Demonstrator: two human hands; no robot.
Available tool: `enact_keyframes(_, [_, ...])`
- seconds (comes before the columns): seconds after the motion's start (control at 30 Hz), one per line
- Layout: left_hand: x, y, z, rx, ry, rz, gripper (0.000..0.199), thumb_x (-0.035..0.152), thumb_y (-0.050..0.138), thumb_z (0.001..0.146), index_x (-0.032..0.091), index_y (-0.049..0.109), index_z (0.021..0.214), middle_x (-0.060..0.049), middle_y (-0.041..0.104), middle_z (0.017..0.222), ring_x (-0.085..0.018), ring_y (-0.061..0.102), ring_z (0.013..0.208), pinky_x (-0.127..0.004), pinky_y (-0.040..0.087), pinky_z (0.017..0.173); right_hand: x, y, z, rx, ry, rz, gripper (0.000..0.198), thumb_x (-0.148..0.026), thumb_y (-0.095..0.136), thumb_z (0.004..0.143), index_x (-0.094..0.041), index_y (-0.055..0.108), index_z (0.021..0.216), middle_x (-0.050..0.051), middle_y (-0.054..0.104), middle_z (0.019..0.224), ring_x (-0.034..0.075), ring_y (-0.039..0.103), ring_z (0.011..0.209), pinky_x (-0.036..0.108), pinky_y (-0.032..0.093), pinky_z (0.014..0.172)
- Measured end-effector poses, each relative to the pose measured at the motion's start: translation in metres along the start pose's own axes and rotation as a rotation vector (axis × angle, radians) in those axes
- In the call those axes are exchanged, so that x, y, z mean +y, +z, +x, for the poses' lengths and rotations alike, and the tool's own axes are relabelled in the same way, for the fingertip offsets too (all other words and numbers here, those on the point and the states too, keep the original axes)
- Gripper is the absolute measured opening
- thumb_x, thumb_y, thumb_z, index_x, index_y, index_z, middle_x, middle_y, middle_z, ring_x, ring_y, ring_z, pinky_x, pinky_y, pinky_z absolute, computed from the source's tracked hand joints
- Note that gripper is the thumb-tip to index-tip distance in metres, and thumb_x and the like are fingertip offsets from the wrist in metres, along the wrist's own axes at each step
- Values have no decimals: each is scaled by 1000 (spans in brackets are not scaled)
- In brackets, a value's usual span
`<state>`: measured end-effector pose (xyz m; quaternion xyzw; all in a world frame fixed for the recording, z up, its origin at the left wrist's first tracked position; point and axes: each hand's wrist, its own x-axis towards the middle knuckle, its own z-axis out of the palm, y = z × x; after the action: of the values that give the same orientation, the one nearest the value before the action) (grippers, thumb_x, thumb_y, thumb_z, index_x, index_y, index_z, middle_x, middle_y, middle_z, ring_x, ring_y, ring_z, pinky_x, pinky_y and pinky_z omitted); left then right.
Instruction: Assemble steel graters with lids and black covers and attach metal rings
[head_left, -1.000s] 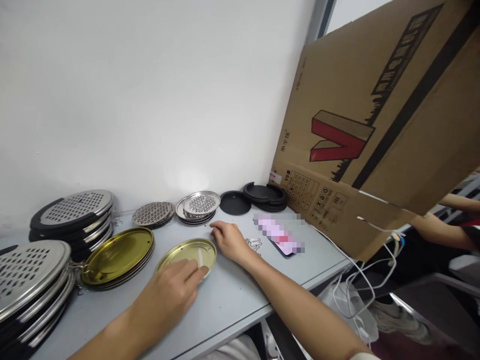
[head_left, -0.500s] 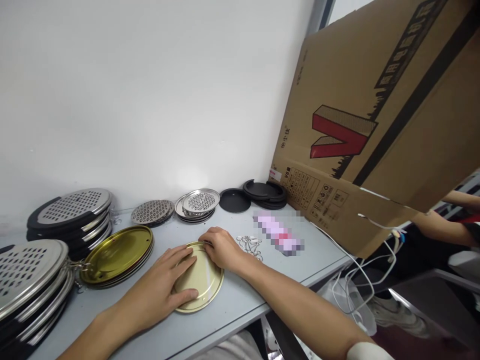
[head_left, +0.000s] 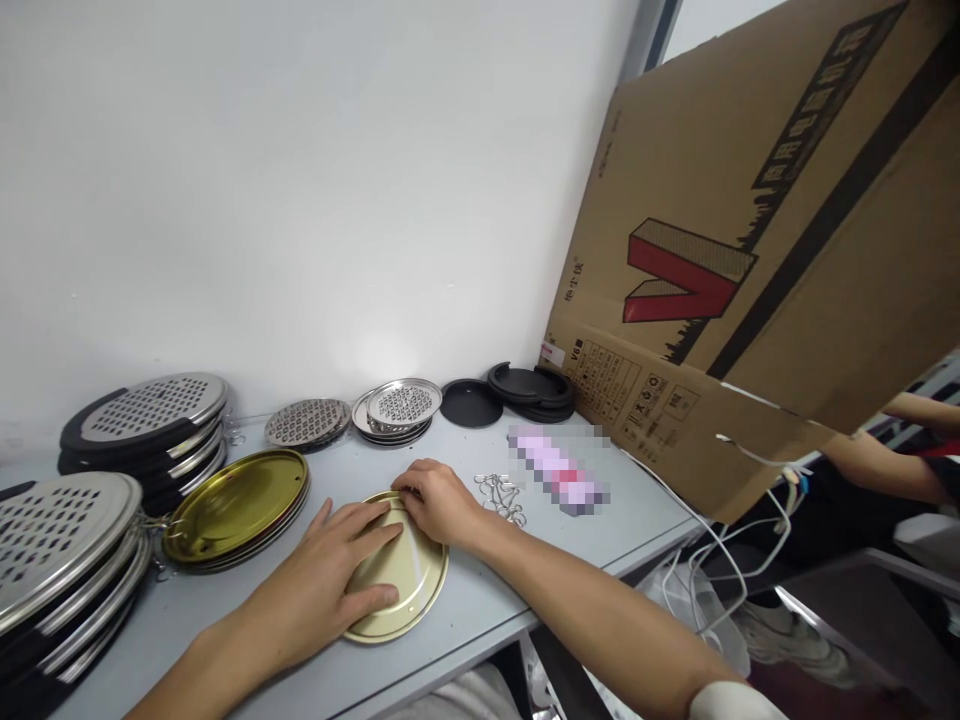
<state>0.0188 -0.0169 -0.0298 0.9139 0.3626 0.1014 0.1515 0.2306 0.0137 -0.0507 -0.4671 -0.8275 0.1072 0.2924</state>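
A round, pale gold metal lid (head_left: 401, 575) lies on the table, its raised rim showing. My left hand (head_left: 341, 565) rests over its left side, fingers and thumb spread flat across the surface. At the far rim, my right hand (head_left: 439, 500) has its fingers bent and pressed together; whatever is between the fingertips is hidden. Small silver wire hooks (head_left: 501, 498) lie in a loose heap just right of my right hand. To the left is a stack of lids topped by a shiny gold one (head_left: 238, 508), with metal rings at its left edge.
Perforated metal discs with black rims stand in stacks (head_left: 154, 412) at left. Along the wall lie grater-like plates (head_left: 307, 422), a silver plate (head_left: 405, 403) and black round holders (head_left: 529, 385). A large cardboard box (head_left: 675, 370) leans at right, with white cables (head_left: 739, 560) below. Another person's arm (head_left: 870, 465) shows far right.
The lid's near edge sits slightly lower in view, and both hands have shifted only a little. My left hand stays spread on the lid, my right hand stays at its far rim.
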Motion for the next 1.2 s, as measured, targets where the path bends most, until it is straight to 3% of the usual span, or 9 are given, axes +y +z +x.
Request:
enact_keyframes(0.1, [0, 2, 0, -5, 32, -5, 53, 48, 69, 79, 37, 58, 130, -6, 47, 146, -33, 39, 135, -59, 25, 112, 0, 0, 0, 2, -1, 1, 22, -9, 54, 85, -19, 72, 93, 5, 70, 91, 18, 61, 88, 26, 45, 82])
enact_keyframes(0.27, [-1, 2, 0, 30, 21, 26, 42, 43, 63, 86, 37, 60, 127, -5, 56, 137, -29, 50, 126, -65, 18, 113, 1, 1, 1, 7, -6, 4, 21, -9, 55, 85, -19, 73, 92, 5, 71, 90, 18, 62, 86, 26, 46, 81])
enact_keyframes(0.5, [-1, 0, 0, 111, 14, 64, 33, 40, 60, 88, 33, 64, 120, -3, 57, 137, -27, 50, 128, -56, 24, 116, 1, -2, 1, 32, 22, 21, 23, -8, 55, 84, -18, 73, 93, 5, 72, 91, 17, 63, 87, 25, 46, 82])
enact_keyframes(0.67, [2, -3, -1, 45, 32, 34, 42, 45, 64, 85, 35, 60, 126, -4, 56, 137, -28, 50, 128, -58, 24, 115, -1, -4, 1, 32, 62, 8, 22, -9, 55, 84, -18, 74, 93, 6, 71, 89, 18, 63, 85, 26, 46, 80])
enact_keyframes(0.93, [9, -9, -2, 124, 19, 16, 36, 38, 66, 85, 31, 63, 120, -4, 60, 129, -24, 55, 120, -47, 30, 113, 0, -3, 0, 22, 73, 25, 23, -7, 55, 82, -18, 73, 91, 5, 71, 88, 17, 63, 84, 26, 45, 80])
enact_keyframes(1.0, [1, -19, 4, 246, -81, 51, 37, 35, 62, 88, 27, 61, 124, -7, 57, 134, -24, 51, 124, -42, 34, 111, 0, -3, 0, 25, 92, 13, 24, -8, 54, 82, -18, 73, 92, 5, 71, 89, 18, 64, 85, 27, 44, 80])
enact_keyframes(1.07, [-13, -35, 18, 368, -270, 110, 46, 37, 58, 89, 21, 55, 132, -12, 52, 139, -27, 45, 130, -39, 35, 109, 0, -4, -1, 27, 123, 2, 24, -9, 54, 82, -19, 73, 92, 5, 71, 89, 19, 64, 85, 28, 44, 79])
enact_keyframes(1.2, [-50, -70, 55, 287, -661, 181, 76, 57, 60, 80, 16, 40, 141, -19, 46, 141, -36, 38, 135, -42, 35, 106, -1, -5, -2, 19, 151, -4, 25, -11, 52, 83, -18, 73, 94, 5, 71, 90, 19, 64, 84, 28, 44, 78])
